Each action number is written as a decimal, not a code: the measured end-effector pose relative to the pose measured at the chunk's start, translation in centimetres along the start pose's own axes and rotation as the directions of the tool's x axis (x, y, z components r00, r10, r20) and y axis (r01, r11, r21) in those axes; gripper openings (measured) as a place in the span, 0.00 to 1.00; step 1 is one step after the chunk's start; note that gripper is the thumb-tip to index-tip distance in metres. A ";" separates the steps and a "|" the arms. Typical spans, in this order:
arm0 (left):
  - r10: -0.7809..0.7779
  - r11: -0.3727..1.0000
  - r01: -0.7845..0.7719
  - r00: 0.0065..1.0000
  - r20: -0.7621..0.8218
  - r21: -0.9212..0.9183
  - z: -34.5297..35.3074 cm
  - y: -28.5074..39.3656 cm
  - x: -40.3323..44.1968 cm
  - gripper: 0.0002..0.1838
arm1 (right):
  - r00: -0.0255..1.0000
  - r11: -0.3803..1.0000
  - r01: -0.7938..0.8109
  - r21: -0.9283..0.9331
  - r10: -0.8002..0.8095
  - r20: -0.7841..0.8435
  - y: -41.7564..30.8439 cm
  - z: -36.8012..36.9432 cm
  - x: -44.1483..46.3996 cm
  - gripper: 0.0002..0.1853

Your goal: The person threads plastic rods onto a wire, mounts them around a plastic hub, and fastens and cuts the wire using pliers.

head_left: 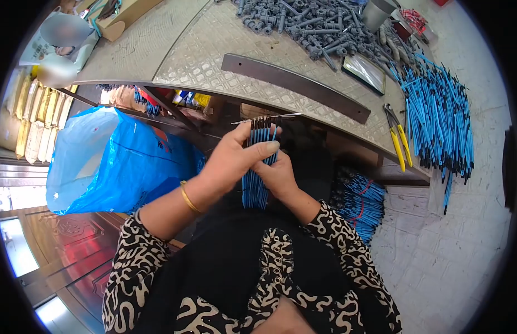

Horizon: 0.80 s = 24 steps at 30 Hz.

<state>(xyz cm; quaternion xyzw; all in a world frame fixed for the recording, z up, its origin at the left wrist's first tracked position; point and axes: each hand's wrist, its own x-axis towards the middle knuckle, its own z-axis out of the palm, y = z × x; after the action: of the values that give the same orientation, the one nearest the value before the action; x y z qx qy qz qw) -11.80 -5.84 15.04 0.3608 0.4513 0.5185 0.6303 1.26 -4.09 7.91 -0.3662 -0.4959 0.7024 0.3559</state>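
In the head view, my left hand (236,153), with a gold bangle at the wrist, is closed around a bundle of thin blue rods with black ends (255,189). My right hand (279,173) grips the same bundle from the other side, its fingers partly hidden behind the rods. The black ends point up toward the table, and the blue lengths hang down in front of my body. A thin pale strip (289,115) crosses behind the black ends; whether it is a tie or a wire I cannot tell.
On the table lie a metal bar (294,84), a heap of grey plastic fittings (311,25), yellow-handled pliers (400,142) and a large pile of blue rods (439,117). A blue plastic bag (141,161) stands at left. Tied blue bundles (363,203) sit below the table at right.
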 end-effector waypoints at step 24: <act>0.352 0.511 -0.046 0.922 -0.161 0.858 -7.3 11.6 17.5 0.15 | 0.964 0.956 -0.256 0.146 0.241 0.115 -0.7 -0.6 2.4 0.14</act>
<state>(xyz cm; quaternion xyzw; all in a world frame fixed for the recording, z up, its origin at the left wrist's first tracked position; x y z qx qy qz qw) -21.53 13.57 19.90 0.5810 0.6932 0.3572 0.2331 0.74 -1.59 8.01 -0.3621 -0.4046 0.7956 0.2685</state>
